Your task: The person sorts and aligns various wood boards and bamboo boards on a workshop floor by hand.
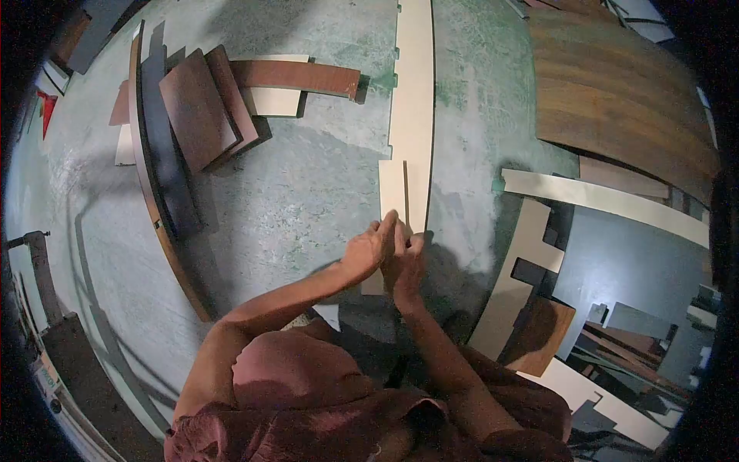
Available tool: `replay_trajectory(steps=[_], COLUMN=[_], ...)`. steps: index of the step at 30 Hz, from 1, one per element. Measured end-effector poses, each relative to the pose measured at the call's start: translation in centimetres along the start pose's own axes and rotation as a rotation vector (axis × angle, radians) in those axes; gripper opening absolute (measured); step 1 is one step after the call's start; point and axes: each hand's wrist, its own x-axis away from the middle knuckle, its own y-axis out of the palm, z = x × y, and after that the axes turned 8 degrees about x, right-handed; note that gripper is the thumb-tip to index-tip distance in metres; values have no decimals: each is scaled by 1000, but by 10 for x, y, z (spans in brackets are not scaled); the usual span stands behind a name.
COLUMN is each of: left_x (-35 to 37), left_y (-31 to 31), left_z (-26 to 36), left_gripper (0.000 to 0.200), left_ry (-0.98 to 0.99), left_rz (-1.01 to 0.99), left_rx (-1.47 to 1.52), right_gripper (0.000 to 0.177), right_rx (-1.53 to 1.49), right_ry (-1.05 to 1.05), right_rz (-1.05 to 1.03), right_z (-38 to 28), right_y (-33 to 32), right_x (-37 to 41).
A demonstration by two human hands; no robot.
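A long cream board with notches along its left edge lies lengthwise on the floor in front of me. Over its near part sits a short, narrow cream board. My left hand is closed at the near end of this short board, with fingertips on it. Right beside it, my right hand is also closed around that end, its fingers bunched against the left ones. The hands hide where the short board ends and any small item between the fingers. A pale board end shows below my wrists.
Left stand brown panels, a dark strip and a long curved-looking edge board. Right lie a large wood-grain sheet, a cream strip, a notched cream board and a scrap pile.
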Motion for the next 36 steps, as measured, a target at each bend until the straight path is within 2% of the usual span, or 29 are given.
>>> replay_trajectory(steps=[1, 3, 4, 6, 9, 14, 16, 18, 19, 21, 23, 25, 26, 27, 29, 31, 32, 35, 36], left_x=[0, 0, -4, -25, -65, -144, -181, -221, -243, -287, -335, -358, -358, -351, -318, -282, -267, -239, -240], left_y=[-3, -10, -10, -12, -28, -40, -48, -58, -58, -84, -92, -94, -93, -88, -91, -84, -79, -68, -62], left_z=[1, 1, -3, -11, 0, -10, -16, -19, -33, -15, -19, -8, -5, -11, 5, 6, 5, -2, -12], left_gripper=[64, 62, 62, 61, 60, 60, 56, 55, 55, 47, 44, 43, 47, 50, 41, 42, 42, 46, 44], left_ry=[-3, -87, -96, 73, 30, 47, 119, 103, 186, 22, 38, -48, -99, -49, -175, -182, -185, -225, -173], left_rz=[-1, -98, -100, 26, 8, 54, 150, 175, 280, 123, 145, 159, 184, 257, 352, 251, 255, 229, 273], left_rx=[-3, -82, -83, -114, -215, -406, -501, -587, -594, -586, -530, -601, -548, -549, -338, -150, -149, -91, -108], right_gripper=[55, 52, 52, 59, 59, 63, 63, 65, 59, 45, 46, 47, 48, 48, 51, 51, 52, 51, 48], right_rx=[-4, 31, 27, 60, 27, 20, 11, 0, 31, 126, 151, 134, 132, 118, 197, 164, 135, 51, -19], right_ry=[-1, -87, -89, -120, -43, -37, -53, -63, -42, -35, 14, 46, 90, 77, 142, 201, 265, 260, 247], right_rz=[-2, 190, 181, 297, 171, 218, 319, 356, 357, 414, 403, 427, 409, 409, 381, 406, 421, 411, 402], right_z=[-1, -5, -5, -5, -13, -18, -20, -26, -27, -23, -19, -25, -28, -23, -15, -15, -16, -22, -16], right_y=[0, -2, 1, 5, -8, -14, -15, -24, -23, -21, -23, -35, -35, -23, -10, -16, -15, -22, -11], right_x=[-1, -6, -11, -30, -66, -145, -181, -218, -240, -291, -341, -353, -352, -347, -351, -330, -316, -274, -268])
